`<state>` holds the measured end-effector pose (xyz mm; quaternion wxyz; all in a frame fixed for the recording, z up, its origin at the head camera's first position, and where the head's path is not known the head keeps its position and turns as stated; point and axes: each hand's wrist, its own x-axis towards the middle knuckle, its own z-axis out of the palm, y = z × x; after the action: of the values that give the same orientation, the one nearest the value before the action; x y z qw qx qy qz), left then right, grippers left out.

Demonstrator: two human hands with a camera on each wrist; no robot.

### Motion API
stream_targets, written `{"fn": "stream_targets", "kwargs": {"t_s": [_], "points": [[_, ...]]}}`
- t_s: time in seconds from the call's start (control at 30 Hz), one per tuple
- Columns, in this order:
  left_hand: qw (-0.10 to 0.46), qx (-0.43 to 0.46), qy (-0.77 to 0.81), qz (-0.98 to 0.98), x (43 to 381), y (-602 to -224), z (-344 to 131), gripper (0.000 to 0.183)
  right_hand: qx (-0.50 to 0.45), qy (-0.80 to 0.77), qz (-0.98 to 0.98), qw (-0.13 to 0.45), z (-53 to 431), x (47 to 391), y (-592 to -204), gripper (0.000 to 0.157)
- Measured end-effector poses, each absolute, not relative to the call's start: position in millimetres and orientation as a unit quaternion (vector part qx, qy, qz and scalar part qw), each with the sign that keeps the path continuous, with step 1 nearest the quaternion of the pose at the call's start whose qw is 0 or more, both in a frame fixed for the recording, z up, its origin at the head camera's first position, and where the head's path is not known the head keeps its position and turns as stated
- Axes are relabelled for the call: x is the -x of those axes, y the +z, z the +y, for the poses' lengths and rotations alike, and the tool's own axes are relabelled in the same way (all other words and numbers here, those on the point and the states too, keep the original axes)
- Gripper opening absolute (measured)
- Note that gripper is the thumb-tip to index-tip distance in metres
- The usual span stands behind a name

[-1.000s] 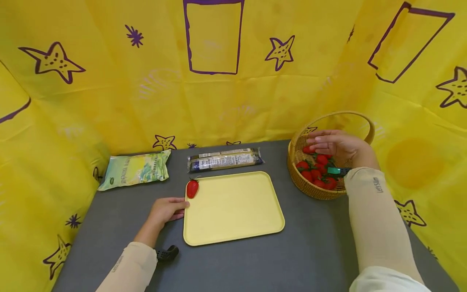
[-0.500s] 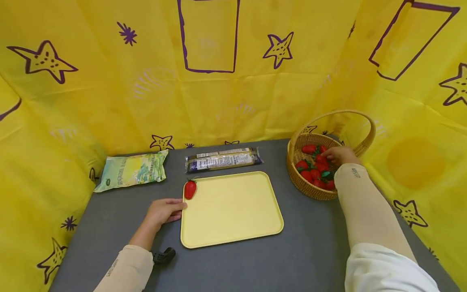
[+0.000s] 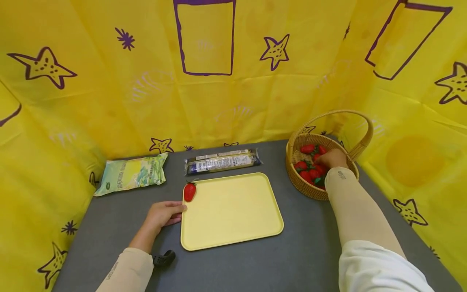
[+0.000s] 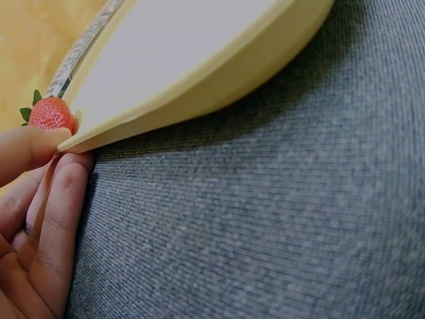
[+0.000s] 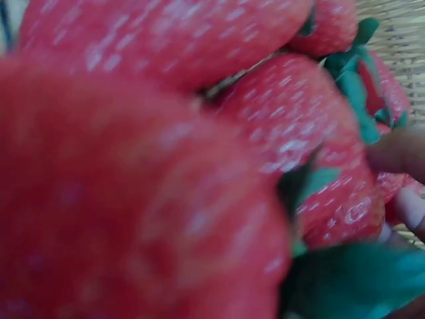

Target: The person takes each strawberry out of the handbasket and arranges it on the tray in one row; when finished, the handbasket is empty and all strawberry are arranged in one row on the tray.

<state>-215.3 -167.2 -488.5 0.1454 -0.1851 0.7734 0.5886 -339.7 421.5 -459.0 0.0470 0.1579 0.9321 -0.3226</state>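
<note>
My left hand (image 3: 163, 215) pinches the left rim of a pale yellow tray (image 3: 233, 211). In the left wrist view the thumb (image 4: 30, 151) lies on top of the rim, and fingers are below it. One red strawberry (image 3: 189, 192) with green leaves sits in the tray's far left corner. My right hand (image 3: 333, 158) reaches down into a wicker basket (image 3: 304, 188) of several strawberries (image 3: 305, 176). Seen from the right wrist, its fingertips (image 5: 398, 151) touch the side of a strawberry (image 5: 292, 126); whether they grip it is hidden.
Behind the tray lies a clear-wrapped dark packet (image 3: 222, 162) with a white label. A green and yellow bag (image 3: 133, 174) lies at the back left. The basket's tall handle (image 3: 365, 140) arches over it. Yellow printed cloth (image 3: 233, 105) hangs around the grey table (image 3: 255, 263).
My right hand has gone from above the basket down among the strawberries, with its fingers now hidden in the head view. The left hand stays on the tray rim.
</note>
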Motion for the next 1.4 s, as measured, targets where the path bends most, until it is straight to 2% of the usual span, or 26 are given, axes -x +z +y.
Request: {"fn": "stream_targets", "kwargs": {"t_s": [0.13, 0.37, 0.53, 0.67, 0.83, 0.97, 1.13, 1.3, 1.4], "points": [[0.144, 0.186, 0.587, 0.775, 214.5, -486.1, -168.8, 0.049, -0.138, -0.335, 0.931, 0.035, 419.5, 339.9, -461.2, 0.051], [0.141, 0.183, 0.59, 0.773, 210.0, -484.2, -164.9, 0.047, -0.104, -0.358, 0.925, 0.067, 422.4, 340.3, -464.6, 0.056], [0.143, 0.181, 0.588, 0.775, 207.9, -489.3, -162.3, 0.046, -0.111, -0.357, 0.926, 0.051, 426.4, 338.0, -463.6, 0.057], [0.144, 0.182, 0.591, 0.773, 207.8, -491.0, -162.3, 0.046, -0.113, -0.344, 0.932, 0.022, 425.0, 338.4, -451.5, 0.054], [0.144, 0.178, 0.592, 0.773, 209.0, -488.8, -165.0, 0.047, -0.108, -0.306, 0.946, -0.004, 417.1, 329.9, -414.8, 0.047], [0.141, 0.174, 0.595, 0.772, 209.4, -488.0, -169.4, 0.048, -0.101, -0.276, 0.955, -0.033, 404.1, 309.9, -381.6, 0.045], [0.138, 0.177, 0.593, 0.774, 209.0, -488.5, -173.1, 0.048, -0.106, -0.253, 0.96, -0.048, 372.4, 258.3, -347.6, 0.047], [0.136, 0.174, 0.59, 0.777, 210.7, -489.0, -171.8, 0.045, -0.073, -0.266, 0.96, -0.047, 313.9, 206.2, -327.2, 0.047], [0.14, 0.172, 0.594, 0.774, 213.5, -490.4, -168.5, 0.045, -0.036, -0.27, 0.961, -0.055, 270.5, 195.7, -330.8, 0.043]]}}
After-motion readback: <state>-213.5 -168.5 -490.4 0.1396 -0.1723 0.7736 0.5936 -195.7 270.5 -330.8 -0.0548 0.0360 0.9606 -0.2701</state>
